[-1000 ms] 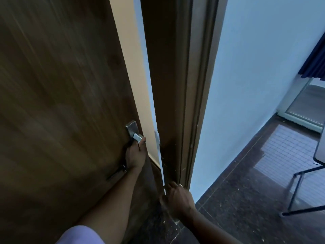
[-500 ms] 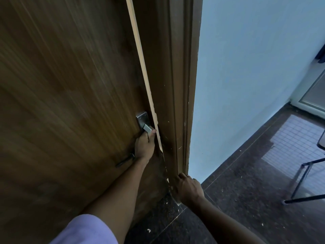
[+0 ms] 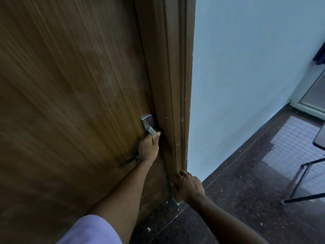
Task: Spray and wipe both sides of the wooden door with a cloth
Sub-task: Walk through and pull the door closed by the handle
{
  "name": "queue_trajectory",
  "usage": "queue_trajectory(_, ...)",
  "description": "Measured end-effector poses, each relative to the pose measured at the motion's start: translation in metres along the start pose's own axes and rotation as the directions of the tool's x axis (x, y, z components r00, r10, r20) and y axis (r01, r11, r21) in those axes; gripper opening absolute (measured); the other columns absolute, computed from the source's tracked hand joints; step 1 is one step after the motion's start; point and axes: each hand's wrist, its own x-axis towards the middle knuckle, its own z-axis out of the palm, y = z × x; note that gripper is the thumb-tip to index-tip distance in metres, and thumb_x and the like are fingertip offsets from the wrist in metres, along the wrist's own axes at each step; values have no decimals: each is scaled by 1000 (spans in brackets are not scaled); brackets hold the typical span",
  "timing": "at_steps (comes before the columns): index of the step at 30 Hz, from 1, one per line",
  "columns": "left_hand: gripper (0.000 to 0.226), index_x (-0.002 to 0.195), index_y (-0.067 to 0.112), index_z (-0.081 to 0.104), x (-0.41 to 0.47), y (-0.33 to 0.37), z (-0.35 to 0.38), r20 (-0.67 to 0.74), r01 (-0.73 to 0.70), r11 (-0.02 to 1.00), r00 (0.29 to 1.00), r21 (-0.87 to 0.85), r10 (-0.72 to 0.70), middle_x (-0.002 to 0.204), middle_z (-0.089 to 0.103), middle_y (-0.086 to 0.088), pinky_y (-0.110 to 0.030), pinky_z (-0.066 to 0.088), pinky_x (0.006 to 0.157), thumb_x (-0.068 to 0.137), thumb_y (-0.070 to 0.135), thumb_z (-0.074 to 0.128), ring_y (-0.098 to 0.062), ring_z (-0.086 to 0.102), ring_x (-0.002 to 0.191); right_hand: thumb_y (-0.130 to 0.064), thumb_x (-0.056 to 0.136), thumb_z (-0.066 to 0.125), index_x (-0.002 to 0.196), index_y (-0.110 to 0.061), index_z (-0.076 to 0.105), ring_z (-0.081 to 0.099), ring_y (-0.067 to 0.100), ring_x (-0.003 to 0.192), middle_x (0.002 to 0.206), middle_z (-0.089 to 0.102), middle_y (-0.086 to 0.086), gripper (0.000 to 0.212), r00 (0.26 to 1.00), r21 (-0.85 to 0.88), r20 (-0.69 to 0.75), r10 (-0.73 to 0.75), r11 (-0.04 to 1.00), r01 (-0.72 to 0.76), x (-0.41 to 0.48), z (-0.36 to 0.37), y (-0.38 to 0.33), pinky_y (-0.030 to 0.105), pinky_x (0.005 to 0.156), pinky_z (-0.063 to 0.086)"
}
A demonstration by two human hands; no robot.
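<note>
The brown wooden door (image 3: 70, 103) fills the left of the head view and sits shut against its dark frame (image 3: 175, 85). My left hand (image 3: 148, 148) grips the metal lever handle (image 3: 149, 127) at the door's right edge, thumb on the lever's end. My right hand (image 3: 188, 185) is low beside the foot of the frame, fingers curled, seen from the back. A small pale object (image 3: 179, 201) shows just under that hand; what it is cannot be made out. No spray bottle or cloth is plainly visible.
A pale blue wall (image 3: 246, 85) runs right of the frame. The dark speckled floor (image 3: 237, 208) carries bits of debris. Black metal legs of a chair or table (image 3: 302, 182) stand at the far right, with a glass door (image 3: 313, 95) behind.
The door has swung shut: the bright gap between door and frame narrowed and is gone. My left hand stayed on the handle; my right hand stayed low by the frame.
</note>
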Motion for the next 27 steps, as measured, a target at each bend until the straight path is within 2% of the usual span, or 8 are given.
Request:
queue_trajectory(2, 43, 101, 10, 65, -3, 0, 1, 9, 3, 1000, 1000, 0, -3, 79, 59, 5, -26, 35, 67, 97, 45, 39, -10, 53, 75, -45, 103, 40, 138, -24, 50, 59, 23, 107, 129, 55, 2, 42, 1000, 10, 2, 0, 1000, 0, -1, 1, 1, 34, 83, 50)
queue_trajectory(7, 41, 94, 12, 63, -11, 5, 1, 18, -2, 1000, 1000, 15, 2, 72, 56, 7, -27, 34, 65, 98, 44, 39, -9, 50, 68, -41, 103, 42, 138, -22, 51, 60, 22, 105, 128, 56, 3, 40, 1000, 23, -13, -15, 1000, 16, -2, -2, -1, 33, 83, 52)
queue_trajectory(10, 40, 91, 14, 63, -12, 5, -1, 18, -1, 1000, 1000, 29, 1, 71, 56, 7, -25, 33, 60, 97, 45, 39, -13, 55, 71, -38, 104, 43, 137, -20, 53, 61, 21, 102, 125, 58, 3, 39, 999, 28, -32, -32, 999, 33, -3, -5, -4, 33, 83, 54)
queue_trajectory(12, 43, 95, 13, 64, -12, 6, -3, 18, 1, 999, 1000, 55, -2, 74, 59, 5, -25, 34, 63, 97, 47, 38, -15, 58, 75, -38, 105, 41, 137, -21, 52, 60, 21, 103, 125, 57, 3, 38, 998, 18, -33, -44, 999, 44, -4, -7, -4, 33, 84, 53)
queue_trajectory(17, 51, 98, 16, 61, -13, 16, -15, 69, 40, 965, 996, 260, -60, 88, 62, 0, -32, 38, 68, 95, 58, 32, -17, 56, 83, -40, 105, 40, 137, -22, 53, 60, 21, 109, 129, 57, 2, 40, 996, 4, -50, -69, 998, 69, -5, -10, -2, 34, 88, 53)
queue_trajectory(19, 53, 102, 18, 61, -12, 22, -23, 108, 49, 932, 990, 360, -93, 92, 60, -1, -33, 38, 70, 95, 60, 29, -16, 53, 82, -39, 104, 42, 140, -21, 52, 60, 22, 112, 132, 57, 2, 41, 995, -8, -43, -87, 996, 87, -5, -13, -4, 34, 92, 53)
queue_trajectory(22, 56, 107, 18, 62, -6, 33, -32, 159, 23, 862, 980, 506, -119, 103, 63, -6, -34, 38, 72, 95, 61, 28, -24, 59, 93, -40, 104, 42, 142, -22, 51, 58, 25, 119, 139, 55, 3, 43, 991, -38, -63, -114, 993, 112, -3, -21, -11, 37, 97, 50)
queue_trajectory(27, 58, 111, 18, 62, -4, 43, -37, 180, 21, 798, 970, 602, -161, 112, 64, -9, -35, 39, 74, 94, 62, 28, -28, 59, 101, -45, 104, 41, 142, -24, 51, 56, 23, 121, 143, 51, 1, 44, 987, -73, -69, -146, 987, 141, -5, -32, -17, 34, 96, 47)
